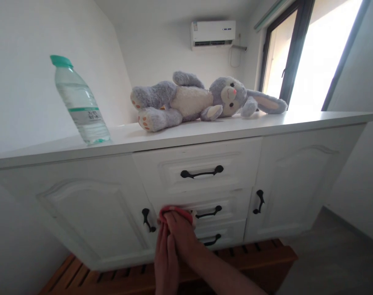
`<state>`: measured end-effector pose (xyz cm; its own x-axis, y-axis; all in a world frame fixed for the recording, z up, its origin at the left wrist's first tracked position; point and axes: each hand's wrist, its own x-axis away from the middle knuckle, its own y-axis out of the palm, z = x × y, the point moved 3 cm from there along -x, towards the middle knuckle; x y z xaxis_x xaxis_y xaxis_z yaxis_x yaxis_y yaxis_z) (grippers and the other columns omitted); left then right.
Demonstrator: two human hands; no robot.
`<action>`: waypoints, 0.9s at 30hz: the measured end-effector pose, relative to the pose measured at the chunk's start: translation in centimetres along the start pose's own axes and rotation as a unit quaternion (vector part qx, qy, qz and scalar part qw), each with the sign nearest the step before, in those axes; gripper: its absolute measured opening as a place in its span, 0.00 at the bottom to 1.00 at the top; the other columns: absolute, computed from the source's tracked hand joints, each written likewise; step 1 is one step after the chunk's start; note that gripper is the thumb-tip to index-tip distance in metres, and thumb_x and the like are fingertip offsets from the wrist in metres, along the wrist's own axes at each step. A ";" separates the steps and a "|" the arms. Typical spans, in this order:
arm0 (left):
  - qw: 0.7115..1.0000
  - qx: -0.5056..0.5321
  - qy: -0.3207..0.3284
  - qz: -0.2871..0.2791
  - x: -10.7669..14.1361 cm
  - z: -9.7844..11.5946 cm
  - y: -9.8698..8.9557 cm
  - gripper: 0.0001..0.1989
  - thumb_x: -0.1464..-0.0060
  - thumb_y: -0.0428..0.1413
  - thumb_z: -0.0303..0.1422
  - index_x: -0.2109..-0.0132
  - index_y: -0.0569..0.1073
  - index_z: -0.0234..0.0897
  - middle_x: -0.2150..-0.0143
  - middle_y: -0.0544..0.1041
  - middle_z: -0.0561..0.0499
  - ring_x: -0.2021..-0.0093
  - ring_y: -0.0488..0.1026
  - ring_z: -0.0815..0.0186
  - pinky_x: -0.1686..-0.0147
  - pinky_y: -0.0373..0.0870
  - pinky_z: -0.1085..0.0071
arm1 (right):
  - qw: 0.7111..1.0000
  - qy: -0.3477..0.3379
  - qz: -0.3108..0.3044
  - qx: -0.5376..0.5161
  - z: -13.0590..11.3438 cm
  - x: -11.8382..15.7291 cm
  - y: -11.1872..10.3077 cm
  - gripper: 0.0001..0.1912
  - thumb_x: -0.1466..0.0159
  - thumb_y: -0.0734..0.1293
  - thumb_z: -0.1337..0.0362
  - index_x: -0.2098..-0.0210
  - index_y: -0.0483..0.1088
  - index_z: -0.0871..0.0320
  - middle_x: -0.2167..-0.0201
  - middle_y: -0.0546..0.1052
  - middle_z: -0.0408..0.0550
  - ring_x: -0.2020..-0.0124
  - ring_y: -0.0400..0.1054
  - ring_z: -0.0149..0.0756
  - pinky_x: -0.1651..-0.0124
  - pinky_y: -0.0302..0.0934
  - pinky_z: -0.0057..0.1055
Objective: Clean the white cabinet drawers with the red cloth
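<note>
A red cloth [176, 209] is bunched in front of the middle drawer of the white cabinet [82, 217], at the left end of that drawer's black handle [208, 211]. My right hand [180, 229] grips the cloth from above, fingers wrapped over it. Just left of it and touching it, my left hand [166, 250] has its fingers together against the lower left edge of the cloth. The fingertips of both hands are partly hidden by the cloth. Beside my left hand is the left door's handle [148, 220].
On the cabinet top, a water bottle [83, 110] with a green cap stands at the left, and a grey plush rabbit [189, 100] lies on its side. Brown slatted wood [266, 254] lies below the cabinet. A window [284, 57] is at the right.
</note>
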<state>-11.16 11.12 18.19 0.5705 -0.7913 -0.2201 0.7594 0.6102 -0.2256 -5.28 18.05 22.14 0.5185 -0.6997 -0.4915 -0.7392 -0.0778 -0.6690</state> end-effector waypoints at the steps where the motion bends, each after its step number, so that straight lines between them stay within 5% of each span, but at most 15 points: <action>1: 1.000 0.008 0.005 -0.003 0.0 1.2 0.5 0.38 0.38 0.41 0.52 0.34 0.63 0.25 0.28 0.62 0.31 0.28 0.59 0.54 0.26 0.50 0.52 | 0.999 0.008 0.004 0.031 -0.1 -0.1 -1.1 0.12 0.30 0.61 0.68 0.50 0.72 0.60 0.51 0.79 0.53 0.48 0.72 0.41 0.42 0.66 0.37; 8: 0.984 -0.077 0.085 -0.139 0.9 7.7 6.6 0.33 0.35 0.37 0.47 0.33 0.63 0.31 0.29 0.65 0.37 0.27 0.57 0.54 0.26 0.49 0.51 | 0.997 0.056 0.033 0.050 2.2 2.1 -10.4 0.13 0.30 0.62 0.59 0.51 0.71 0.60 0.57 0.81 0.53 0.54 0.75 0.43 0.46 0.67 0.40; 11: 0.967 -0.074 0.120 -0.211 2.1 10.2 9.5 0.32 0.35 0.38 0.47 0.32 0.61 0.34 0.29 0.66 0.37 0.28 0.59 0.52 0.28 0.50 0.48 | 0.991 0.113 0.064 -0.011 3.7 4.1 -13.8 0.15 0.31 0.63 0.57 0.51 0.71 0.58 0.56 0.81 0.52 0.56 0.76 0.44 0.50 0.69 0.40; 14: 0.958 -0.062 0.138 -0.244 3.5 11.6 11.7 0.34 0.36 0.40 0.48 0.30 0.57 0.35 0.26 0.60 0.36 0.25 0.49 0.49 0.27 0.46 0.44 | 0.977 0.147 0.114 -0.107 5.1 6.1 -15.8 0.17 0.31 0.61 0.55 0.49 0.71 0.56 0.56 0.82 0.50 0.57 0.77 0.43 0.50 0.71 0.39; 16: 0.951 -0.041 0.151 -0.268 4.2 11.8 12.8 0.34 0.36 0.41 0.48 0.30 0.56 0.34 0.25 0.56 0.36 0.24 0.46 0.50 0.26 0.44 0.45 | 0.966 0.162 0.160 -0.124 6.3 7.4 -16.4 0.17 0.32 0.60 0.54 0.49 0.72 0.55 0.55 0.82 0.51 0.56 0.77 0.44 0.49 0.71 0.40; 21: 0.928 0.025 0.168 -0.331 4.8 10.9 15.4 0.31 0.35 0.41 0.46 0.31 0.60 0.37 0.28 0.64 0.39 0.28 0.59 0.54 0.28 0.53 0.49 | 0.955 0.153 0.253 0.003 10.9 10.8 -16.7 0.21 0.32 0.60 0.58 0.43 0.69 0.56 0.46 0.78 0.54 0.47 0.73 0.47 0.42 0.67 0.47; 27: 0.929 0.094 0.089 -0.347 5.3 5.4 16.2 0.30 0.35 0.41 0.46 0.32 0.61 0.38 0.28 0.63 0.39 0.29 0.60 0.56 0.27 0.52 0.49 | 0.963 0.090 0.224 0.118 15.6 13.4 -11.8 0.21 0.35 0.64 0.65 0.43 0.69 0.53 0.45 0.76 0.55 0.45 0.71 0.50 0.41 0.67 0.50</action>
<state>5.86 16.64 18.51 -0.1256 -0.9626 -0.2402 0.9757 -0.0761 -0.2053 17.04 20.63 14.74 0.0711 -0.7390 -0.6699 -0.7421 0.4096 -0.5306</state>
